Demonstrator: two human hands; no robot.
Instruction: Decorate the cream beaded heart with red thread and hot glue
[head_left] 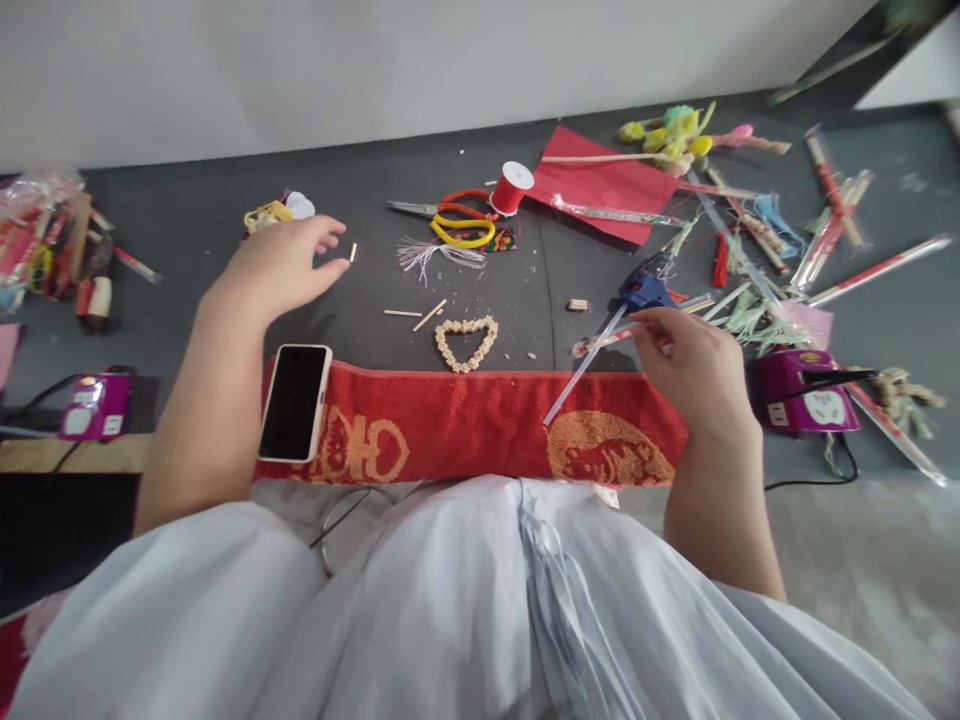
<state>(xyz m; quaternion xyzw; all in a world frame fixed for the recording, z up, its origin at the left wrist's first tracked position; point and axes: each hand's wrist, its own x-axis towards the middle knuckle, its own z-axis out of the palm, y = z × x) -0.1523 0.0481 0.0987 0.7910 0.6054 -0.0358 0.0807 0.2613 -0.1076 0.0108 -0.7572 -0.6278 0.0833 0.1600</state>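
Observation:
My left hand (pixel 289 262) is held over the grey table, thumb and fingers apart. A short wooden stick (pixel 353 252) shows at the thumb tip; I cannot tell whether it touches. On the right, my right hand (pixel 694 358) has its fingers curled at the blue hot glue gun (pixel 646 288), its grip partly hidden. A long clear glue stick (pixel 585 367) juts out of the gun's back toward me. Between the hands lies a heart-shaped outline of small beige pieces (pixel 466 365). Two thin wooden sticks (pixel 429 316) lie left of it, and a small bundle of short sticks (pixel 577 305) to its right.
A red towel (pixel 465 420) runs along the front edge, with a phone (pixel 295 403) on its left end. Scissors (pixel 450 213), red thread spool (pixel 513 188) and red paper (pixel 607 190) lie behind. Purple power sockets (pixel 808 392) and wrapped sticks crowd the right side.

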